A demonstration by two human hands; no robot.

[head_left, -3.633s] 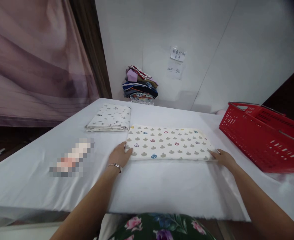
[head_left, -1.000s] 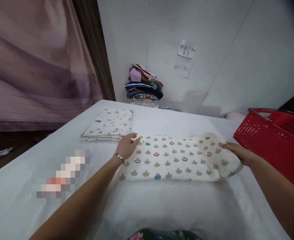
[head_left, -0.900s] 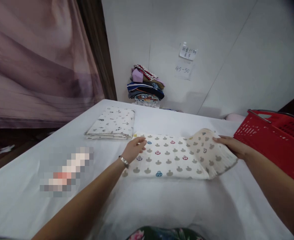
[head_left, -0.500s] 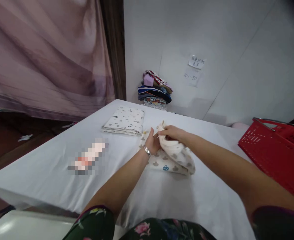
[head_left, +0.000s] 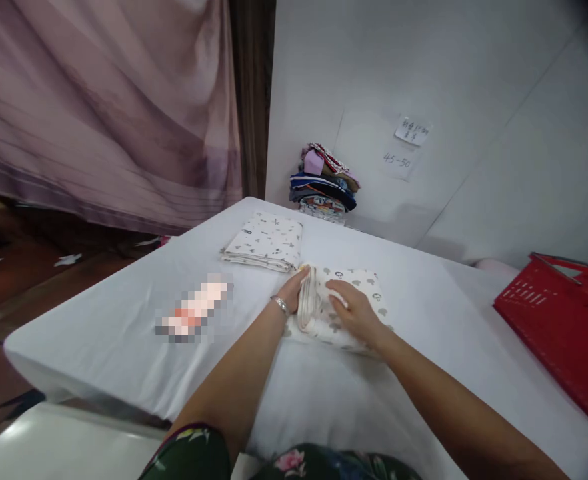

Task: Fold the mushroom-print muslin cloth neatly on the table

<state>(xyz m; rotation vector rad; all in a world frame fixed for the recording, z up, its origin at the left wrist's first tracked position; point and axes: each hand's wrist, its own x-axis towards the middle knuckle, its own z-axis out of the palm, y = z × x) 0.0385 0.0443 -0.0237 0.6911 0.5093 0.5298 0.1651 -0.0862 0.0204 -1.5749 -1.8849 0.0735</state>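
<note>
A white cloth with grey animal shapes (head_left: 347,327) lies folded in layers on the white-covered table (head_left: 214,373). My left hand (head_left: 291,293), with a silver bracelet at the wrist, is stretched flat along the cloth's layered left edge; part of its fingers is hidden by the fold. Over the top of the same cloth is my right hand (head_left: 358,312), fingers apart and slightly blurred, nothing gripped. Just beyond the left hand rests a second folded cloth (head_left: 269,240), white with small dark prints, a neat flat rectangle.
A red plastic basket (head_left: 564,327) stands at the right edge of the table. Left of my arms is a pixelated item (head_left: 194,310). A stack of folded fabrics (head_left: 324,183) rises behind the table by the wall. A pink curtain (head_left: 124,113) hangs at the left.
The raised, bunched part of the cloth has come down and lies folded flat. My right hand has let go of its edge and moved down onto the top. The view has shifted slightly left.
</note>
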